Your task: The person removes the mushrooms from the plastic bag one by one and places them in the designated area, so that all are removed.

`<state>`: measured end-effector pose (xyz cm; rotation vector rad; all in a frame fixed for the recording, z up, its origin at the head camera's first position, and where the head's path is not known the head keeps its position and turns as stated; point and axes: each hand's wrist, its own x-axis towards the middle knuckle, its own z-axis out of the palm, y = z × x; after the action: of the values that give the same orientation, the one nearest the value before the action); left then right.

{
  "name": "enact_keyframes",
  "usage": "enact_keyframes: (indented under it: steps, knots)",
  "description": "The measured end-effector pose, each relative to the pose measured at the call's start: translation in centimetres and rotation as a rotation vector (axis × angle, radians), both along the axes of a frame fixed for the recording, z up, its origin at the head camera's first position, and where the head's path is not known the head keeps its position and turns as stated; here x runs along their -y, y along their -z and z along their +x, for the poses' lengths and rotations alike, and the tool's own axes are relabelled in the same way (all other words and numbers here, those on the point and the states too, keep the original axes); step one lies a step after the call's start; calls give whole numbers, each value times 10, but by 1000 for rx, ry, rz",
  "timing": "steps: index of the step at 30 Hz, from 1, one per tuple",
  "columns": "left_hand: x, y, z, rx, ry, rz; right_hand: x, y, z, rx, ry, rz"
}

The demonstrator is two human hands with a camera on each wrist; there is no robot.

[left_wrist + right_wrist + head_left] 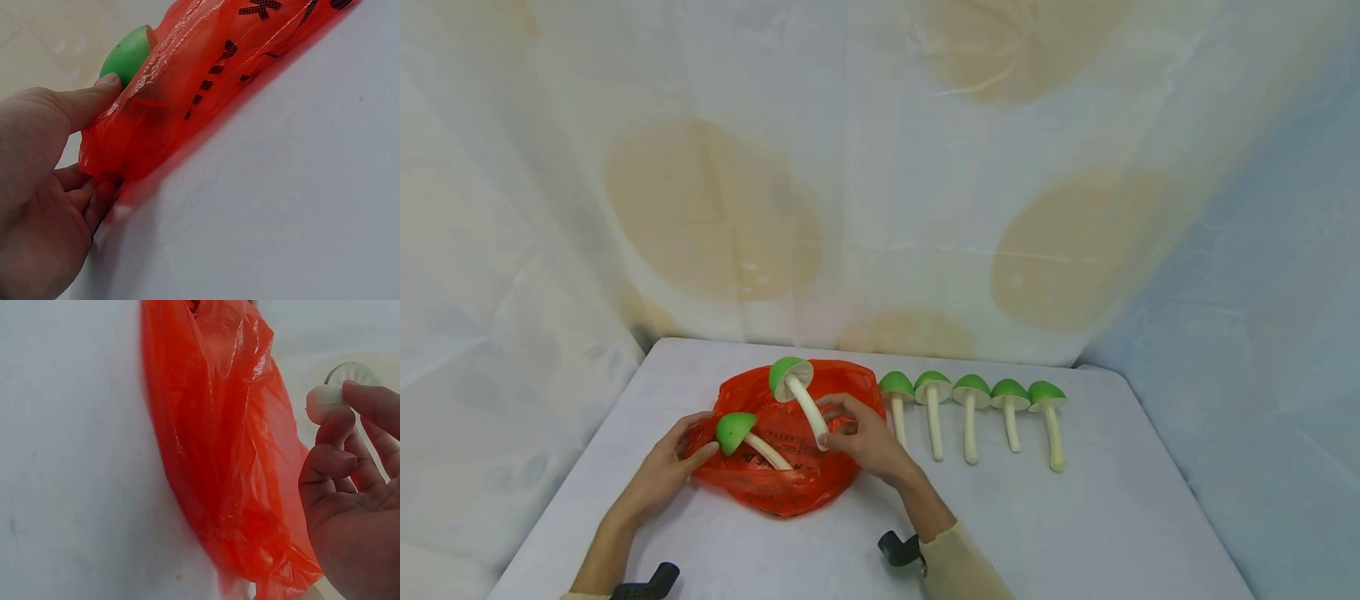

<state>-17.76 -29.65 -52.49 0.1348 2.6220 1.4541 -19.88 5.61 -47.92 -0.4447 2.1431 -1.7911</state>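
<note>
A red plastic bag (775, 498) with dark printing lies on the table with its mouth spread wide. My left hand (662, 468) grips the bag's left edge, thumb over the rim and fingers against the outside, as the left wrist view shows. Between thumb and fingers, my right hand (871, 443) pinches the stem end of a toy mushroom (805, 406) with a green cap, held tilted above the bag's opening. In the bag, beside my left thumb, lies a second green-capped mushroom (736, 432). Its cap (127, 56) shows over the rim in the left wrist view.
Several more green-capped mushrooms (972, 421) lie in a row right of the bag, caps toward the back. The white table (1120, 517) backs onto a patterned curtain (880, 208), with sheeting at both sides. Each wrist wears a black device (901, 548).
</note>
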Motion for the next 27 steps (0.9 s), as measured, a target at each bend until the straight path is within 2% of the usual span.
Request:
enact_keyframes:
  steps: [10, 17, 27]
  knots:
    - [0, 1, -1, 18, -4, -2, -8, -8, 5, -47, -10, 34]
    - [-1, 1, -2, 3, 0, -4, -17, -1, 3, -52, 25, 57]
    - [-2, 1, 0, -16, 8, 15, -32, 5, 3, -72, 86, 29]
